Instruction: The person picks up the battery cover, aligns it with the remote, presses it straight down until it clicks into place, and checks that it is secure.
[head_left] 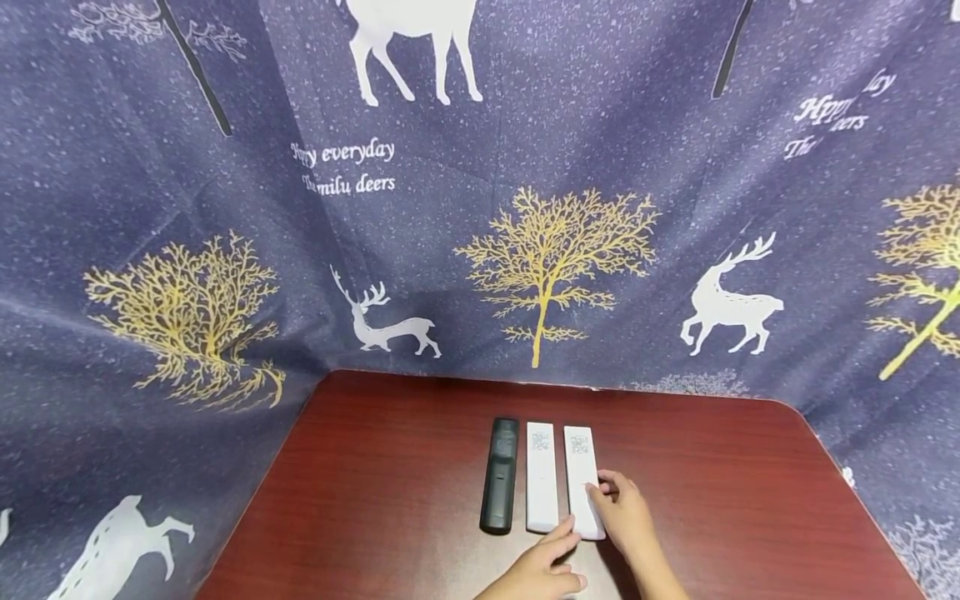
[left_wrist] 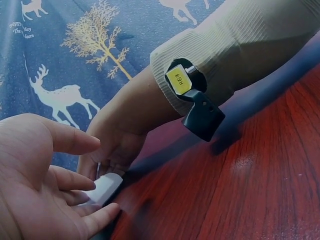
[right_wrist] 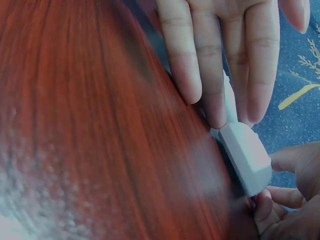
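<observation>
Two white remote controls lie upright side by side in the head view, the middle one (head_left: 542,479) and the right one (head_left: 581,467). My right hand (head_left: 624,512) pinches the right white remote along its lower half; in the right wrist view my thumb and fingers (right_wrist: 295,185) meet the remote's blunt end (right_wrist: 247,157). My left hand (head_left: 542,567) reaches in from the front, its fingertips at the near left corner of that remote. Its fingers (left_wrist: 75,185) look loosely extended in the left wrist view, partly covering the white remote (left_wrist: 106,187).
A black remote control (head_left: 499,477) lies left of the white ones, roughly parallel. All three rest on a reddish-brown wooden table (head_left: 390,475). A blue curtain (head_left: 420,242) with deer and trees hangs around the table's back and sides.
</observation>
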